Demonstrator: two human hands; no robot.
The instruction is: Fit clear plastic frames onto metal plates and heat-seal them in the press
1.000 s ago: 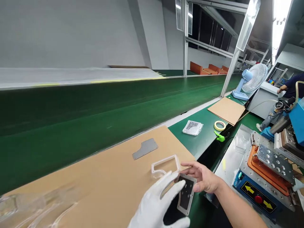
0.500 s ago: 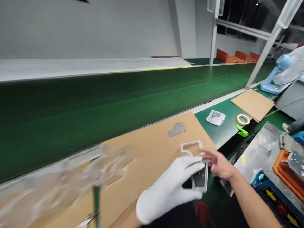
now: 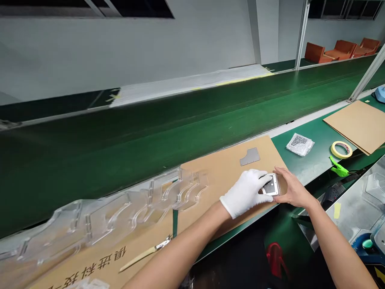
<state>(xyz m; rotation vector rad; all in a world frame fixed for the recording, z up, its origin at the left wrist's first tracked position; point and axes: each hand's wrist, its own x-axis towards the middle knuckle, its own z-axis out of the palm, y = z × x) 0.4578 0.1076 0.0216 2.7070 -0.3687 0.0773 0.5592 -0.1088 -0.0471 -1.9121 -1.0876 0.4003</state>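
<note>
Over the right part of the cardboard (image 3: 219, 168), both hands are closed around a small white-framed panel (image 3: 273, 185) with a dark, finely patterned face. My left hand (image 3: 246, 190), in a white glove, grips the panel's left side and hides part of it. My bare right hand (image 3: 291, 186) has its thumb and fingers on the right-hand edges. A clear rim shows along the panel's right side. Just beyond the hands lies a flat grey plate (image 3: 250, 156) with a curved notch.
Clear moulded plastic pieces (image 3: 117, 216) overlap along the left. A tool with a pale handle (image 3: 138, 259) lies nearer me. To the right are a bubble-wrapped packet (image 3: 300, 144), a yellow tape roll (image 3: 341, 149), a green-handled tool (image 3: 339, 167) and cardboard sheets (image 3: 359, 126). A green conveyor belt (image 3: 186, 132) runs behind.
The panel has moved from the table's front edge to over the cardboard. My right hand, earlier beside it with fingers reaching to a white frame, now grips its right side. The view has shifted left.
</note>
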